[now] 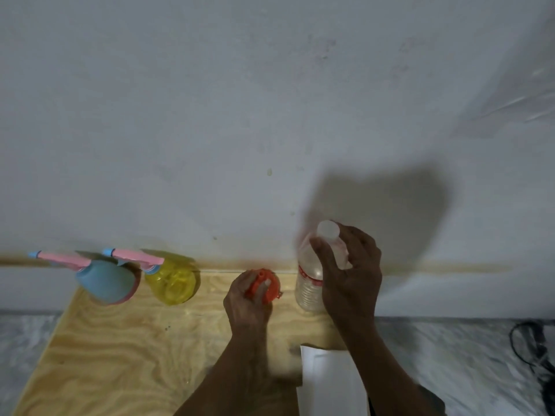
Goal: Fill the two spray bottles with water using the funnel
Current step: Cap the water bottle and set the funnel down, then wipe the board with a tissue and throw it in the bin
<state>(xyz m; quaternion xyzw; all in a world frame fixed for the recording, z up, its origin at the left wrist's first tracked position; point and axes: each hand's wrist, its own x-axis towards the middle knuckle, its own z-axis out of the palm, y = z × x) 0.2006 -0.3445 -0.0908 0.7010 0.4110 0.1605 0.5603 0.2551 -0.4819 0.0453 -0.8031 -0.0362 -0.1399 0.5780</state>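
Two spray bottles stand at the back left of the wooden board (120,349): a blue one (105,282) and a clear yellow one (172,285), each with a pink and blue trigger head. My left hand (244,301) grips an orange funnel (264,285) near the board's far edge. Just right of it stands a clear plastic water bottle (307,283) with a white cap and a red label. My right hand (350,271) wraps around its neck and shoulder, the thumb just under the cap.
A white wall rises directly behind the board. A white sheet (329,382) lies at the front between my forearms. Pale marbled floor shows on both sides, and a black cable (533,349) lies at the far right.
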